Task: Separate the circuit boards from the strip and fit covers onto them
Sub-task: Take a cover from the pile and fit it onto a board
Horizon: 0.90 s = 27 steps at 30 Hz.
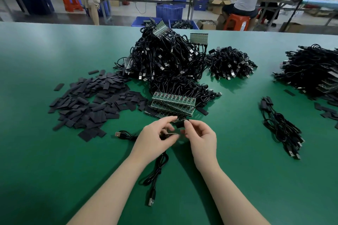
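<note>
My left hand (155, 138) pinches a small circuit board (169, 135) whose black USB cable (155, 171) trails down toward me across the green table (54, 170). My right hand (200, 137) pinches a black cover (179, 124) between thumb and forefinger, just above and right of the board. Both hands are close together in front of a stack of green circuit board strips (172, 105). A heap of flat black covers (95, 102) lies to the left.
A big tangle of black cables with strips (164, 58) rises behind the stack. A smaller cable pile (231, 64) sits to its right, a finished bundle (281, 126) farther right, another heap (314, 71) at the far right. A loose USB plug (118, 134) lies left of my hands. People work behind.
</note>
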Tool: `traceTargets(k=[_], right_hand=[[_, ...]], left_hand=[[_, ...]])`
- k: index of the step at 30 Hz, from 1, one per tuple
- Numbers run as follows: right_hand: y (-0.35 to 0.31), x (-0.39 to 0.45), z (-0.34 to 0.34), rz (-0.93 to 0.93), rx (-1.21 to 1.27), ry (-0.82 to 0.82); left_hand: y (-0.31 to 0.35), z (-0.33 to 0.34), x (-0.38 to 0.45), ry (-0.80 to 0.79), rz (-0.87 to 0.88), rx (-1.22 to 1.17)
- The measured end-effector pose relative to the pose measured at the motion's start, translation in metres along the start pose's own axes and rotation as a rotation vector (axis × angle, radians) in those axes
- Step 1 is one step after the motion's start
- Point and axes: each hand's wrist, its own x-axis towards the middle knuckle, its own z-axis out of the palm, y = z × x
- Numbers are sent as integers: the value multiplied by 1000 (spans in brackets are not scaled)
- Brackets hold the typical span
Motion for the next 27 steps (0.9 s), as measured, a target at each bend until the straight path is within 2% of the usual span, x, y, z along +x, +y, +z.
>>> traceTargets(k=[4, 10, 14, 27], right_hand=[[0, 0, -2, -2, 58, 61], [-1, -1, 1, -1, 47, 28], [-1, -2, 0, -3, 25, 15], [-3, -2, -1, 25, 18, -35]], left_hand=[[2, -1, -3, 60, 27, 97], [8, -2, -7, 228, 45, 123], [10, -2, -10, 283, 13, 90], [17, -3, -9, 176, 74, 316]])
